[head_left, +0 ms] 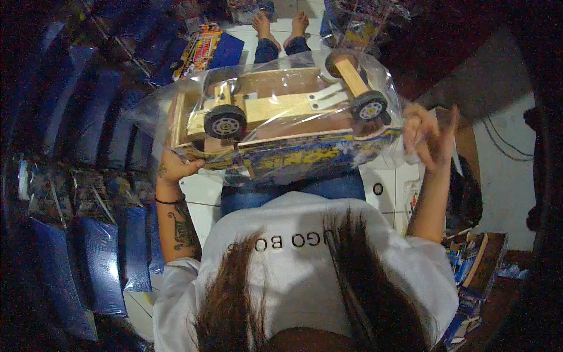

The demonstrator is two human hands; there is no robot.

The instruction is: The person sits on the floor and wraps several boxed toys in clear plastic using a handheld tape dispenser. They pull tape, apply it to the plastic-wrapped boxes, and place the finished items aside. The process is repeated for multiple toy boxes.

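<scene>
A: What is the left hand (175,168) doing?

B: It is closed on the near left corner of the wooden toy truck (275,120), thumb over the edge, fingers hidden beneath. The truck is upside down inside a clear plastic bag (375,76), held level above the person's lap.

A: And the right hand (427,138)?

B: It is at the truck's right end, pinching a gathered bit of the bag between thumb and fingers, with one finger pointing up. It grips only plastic, touching the bag just beside the truck's end.

A: What shows on the truck?

B: Two black wheels with pale hubs face up: the left wheel (225,122) near the left hand, the right wheel (369,107) near the right hand, on a wooden axle bar. The near side panel (305,157) is blue with yellow print.

A: Around the truck?

B: Beyond it, the person's bare feet (280,26) rest on white floor tiles (199,190). Left of the truck stand rows of blue packets (99,258) in plastic. Beyond its left end lies a colourful flat package (199,50).
</scene>
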